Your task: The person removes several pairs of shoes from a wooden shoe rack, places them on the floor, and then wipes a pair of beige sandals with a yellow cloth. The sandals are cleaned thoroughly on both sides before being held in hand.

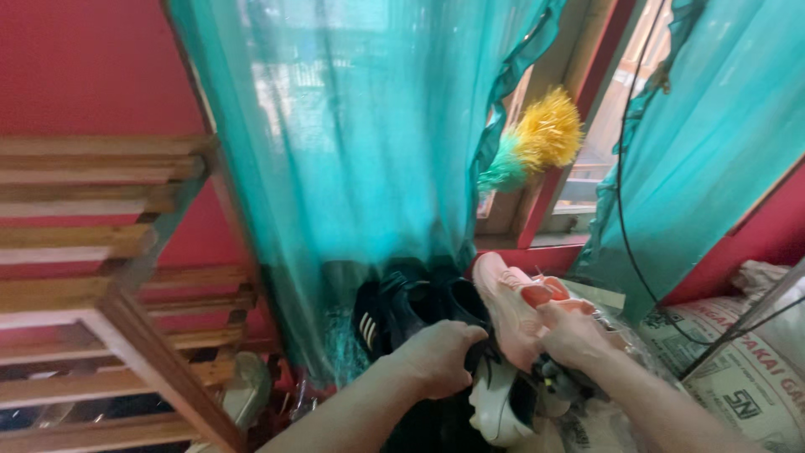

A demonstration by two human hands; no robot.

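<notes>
Black laces and the dark upper of a black shoe (457,306) are being gripped by the left hand (438,356), whose fingers are curling shut around it at the lower middle of the frame. The right hand (572,335) is closing on a pink shoe (507,306) just to the right, its fingers wrapping the shoe's side while the toe is pointing up and left. The two shoes are touching each other between the hands. Another black shoe with white stripes (373,323) is sitting just left of the left hand, and a white sole (495,407) is showing below the hands, though which shoe it belongs to cannot be told.

Further out, a teal sheer curtain (360,151) is hanging down behind the shoes across the middle of the frame, with a second teal curtain (713,143) at the upper right. A yellow and green duster (537,143) is sticking out beside the red window frame (558,197). A wooden slatted rack (101,277) is filling the left side, and a printed white sack (738,369) is lying at the lower right.
</notes>
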